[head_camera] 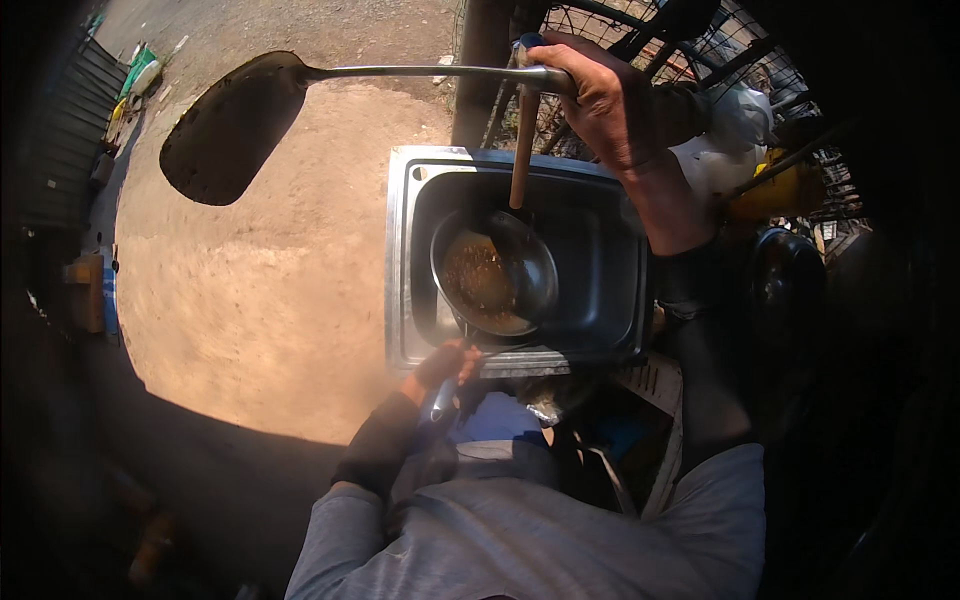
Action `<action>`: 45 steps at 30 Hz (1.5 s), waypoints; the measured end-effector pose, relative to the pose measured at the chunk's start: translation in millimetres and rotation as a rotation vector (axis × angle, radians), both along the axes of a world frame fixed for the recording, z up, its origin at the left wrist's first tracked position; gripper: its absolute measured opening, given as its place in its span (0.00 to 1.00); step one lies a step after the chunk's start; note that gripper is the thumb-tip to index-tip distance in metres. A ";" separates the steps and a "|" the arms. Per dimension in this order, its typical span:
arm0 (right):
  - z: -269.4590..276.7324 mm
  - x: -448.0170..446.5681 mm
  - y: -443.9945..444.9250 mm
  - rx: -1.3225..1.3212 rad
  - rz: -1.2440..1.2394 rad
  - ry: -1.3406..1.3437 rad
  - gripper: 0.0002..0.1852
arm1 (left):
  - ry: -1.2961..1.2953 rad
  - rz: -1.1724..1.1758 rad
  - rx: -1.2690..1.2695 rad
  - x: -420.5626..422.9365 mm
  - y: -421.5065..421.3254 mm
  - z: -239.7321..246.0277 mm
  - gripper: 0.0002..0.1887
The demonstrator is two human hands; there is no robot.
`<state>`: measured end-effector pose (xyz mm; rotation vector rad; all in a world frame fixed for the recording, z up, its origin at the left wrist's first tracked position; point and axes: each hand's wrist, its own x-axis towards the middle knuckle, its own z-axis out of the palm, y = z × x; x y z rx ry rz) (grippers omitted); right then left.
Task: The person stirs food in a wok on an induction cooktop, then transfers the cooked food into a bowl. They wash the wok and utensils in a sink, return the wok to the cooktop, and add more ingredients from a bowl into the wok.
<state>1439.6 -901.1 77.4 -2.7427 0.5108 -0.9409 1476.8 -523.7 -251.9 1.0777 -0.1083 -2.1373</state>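
Observation:
A metal wok tilts inside a stainless steel sink, with brownish water and small food bits in its bowl. My left hand grips the wok's handle at the sink's near edge. Above the far side of the sink, my right hand holds the handle end of a long metal wok turner, whose broad blade hangs out to the left over the ground. The thumb and fingers of that hand are also at the blue knob of a tap with a brown spout pointing toward the wok.
Behind the sink stand a post and a wire mesh fence. White plastic, a yellow object and a dark round vessel sit at the right. Sunlit bare ground stretches left toward a corrugated wall.

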 end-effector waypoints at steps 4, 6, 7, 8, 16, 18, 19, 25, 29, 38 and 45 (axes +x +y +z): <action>7.7 -6.8 -17.3 -0.161 0.119 -0.103 0.18 | -0.366 -0.213 -0.325 3.3 -2.7 -11.3 0.09; 0.0 -10.1 -22.2 -0.092 0.035 -0.151 0.12 | -0.254 -0.148 -0.110 5.6 -11.4 -9.9 0.12; -5.7 -16.4 -21.6 -0.064 -0.009 -0.175 0.11 | -0.251 -0.157 -0.114 8.9 -15.4 -6.7 0.12; -13.2 -26.0 -16.3 -0.079 -0.060 -0.164 0.13 | -0.254 -0.175 -0.120 13.2 -19.3 -2.4 0.14; -119.7 -202.7 140.5 0.867 -0.557 0.443 0.19 | -1.200 -0.641 -0.338 32.2 -17.4 5.3 0.27; -172.1 -232.7 187.8 1.079 -0.728 0.577 0.21 | -1.233 -0.642 -0.411 34.4 -10.9 -4.6 0.28; -200.9 -239.8 207.4 1.027 -0.692 0.559 0.22 | -1.255 -0.619 -0.483 35.1 -7.7 -9.5 0.28; -301.0 -226.4 268.8 1.810 -0.651 0.137 0.30 | -1.387 -0.670 -0.569 40.6 5.4 -8.9 0.31; -314.6 -175.5 269.1 2.022 -0.835 -0.219 0.29 | -1.508 -0.747 -0.560 34.0 5.4 4.9 0.29; -268.2 -172.6 296.6 2.147 -0.928 -0.357 0.26 | -1.725 -0.902 -0.791 42.9 6.7 4.6 0.31; -315.3 -147.7 255.0 1.654 -0.932 0.117 0.29 | -1.752 -0.861 -0.800 39.7 9.8 -1.1 0.31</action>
